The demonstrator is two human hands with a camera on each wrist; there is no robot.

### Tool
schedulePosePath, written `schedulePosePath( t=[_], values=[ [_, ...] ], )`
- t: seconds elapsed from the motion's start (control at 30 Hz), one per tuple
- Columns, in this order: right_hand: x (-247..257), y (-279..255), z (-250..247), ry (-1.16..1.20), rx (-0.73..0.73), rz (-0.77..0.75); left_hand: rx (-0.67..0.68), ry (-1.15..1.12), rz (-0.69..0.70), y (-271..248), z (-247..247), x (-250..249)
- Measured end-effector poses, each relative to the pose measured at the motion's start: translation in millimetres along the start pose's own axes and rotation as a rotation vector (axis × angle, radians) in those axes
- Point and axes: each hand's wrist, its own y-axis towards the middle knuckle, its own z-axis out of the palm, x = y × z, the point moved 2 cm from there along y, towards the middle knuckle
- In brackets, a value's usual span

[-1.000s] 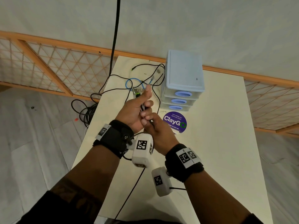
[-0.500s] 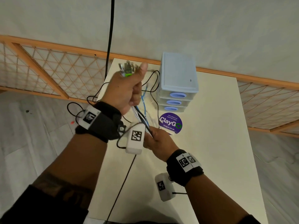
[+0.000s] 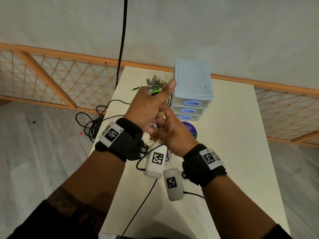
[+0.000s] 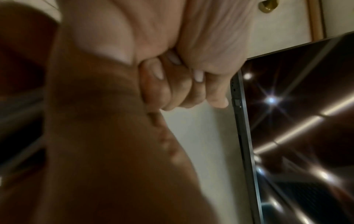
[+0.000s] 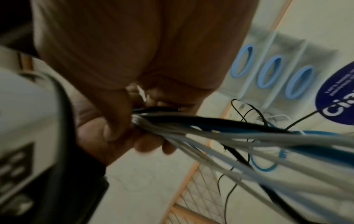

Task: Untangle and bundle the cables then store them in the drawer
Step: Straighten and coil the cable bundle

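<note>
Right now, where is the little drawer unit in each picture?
Head: drawer unit upper centre, beyond the hands.
Left wrist: not in it.
Right wrist: upper right, turned sideways.
Shared landmark: purple sticker in front of it, in both.

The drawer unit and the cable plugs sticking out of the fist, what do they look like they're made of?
Drawer unit: looks like matte, pale blue plastic, with frosted see-through drawer fronts and glossier blue oval handles. Cable plugs above the left hand: apparently bare silver metal tips that catch light, one with a green, probably plastic, housing.
</note>
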Motion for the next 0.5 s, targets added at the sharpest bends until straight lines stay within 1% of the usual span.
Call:
schedulePosePath(
  t=[0.1,0.13,0.17,0.2,0.23,0.3,0.33,0.37,0.4,0.5],
  values=[
    [-26.8,-14.1,8.6,-0.285,-0.049,0.021,-0.053,-0.033,0.006,3.2,-12.5,-12.6],
    [-36.9,-23.4,11.0,-0.315,-0.041,0.051,-0.076,-0.026,0.015,4.6,-19.6,-16.7],
    [-44.8,-31.7,13.6,-0.285,-0.031,0.099,-0.092,-0.007,0.032,5.7,-25.5,-18.0],
    [-47.1,-37.1,14.2,-0.269,-0.021,0.131,-0.105,0.059,0.062,6.5,-30.7,-16.3],
    [-46.2,-40.7,12.7,-0.266,-0.009,0.136,-0.111,0.204,0.112,6.6,-35.2,-12.4],
    [-39.5,-46.4,2.5,-0.308,-0.009,0.123,-0.108,0.6,0.219,4.4,-44.1,2.0],
    [-33.2,-48.5,-4.4,-0.332,-0.009,0.107,-0.109,0.724,0.246,1.5,-48.2,10.1],
    [-26.0,-49.6,-10.9,-0.338,-0.014,0.095,-0.107,0.766,0.248,-2.5,-51.7,18.5],
    [-18.2,-50.2,-15.9,-0.32,-0.03,0.085,-0.094,0.761,0.24,-6.6,-53.5,27.7],
    [2.9,-44.9,-21.7,-0.244,-0.138,0.013,0.016,0.685,0.18,-18.7,-42.9,54.7]
  ],
)
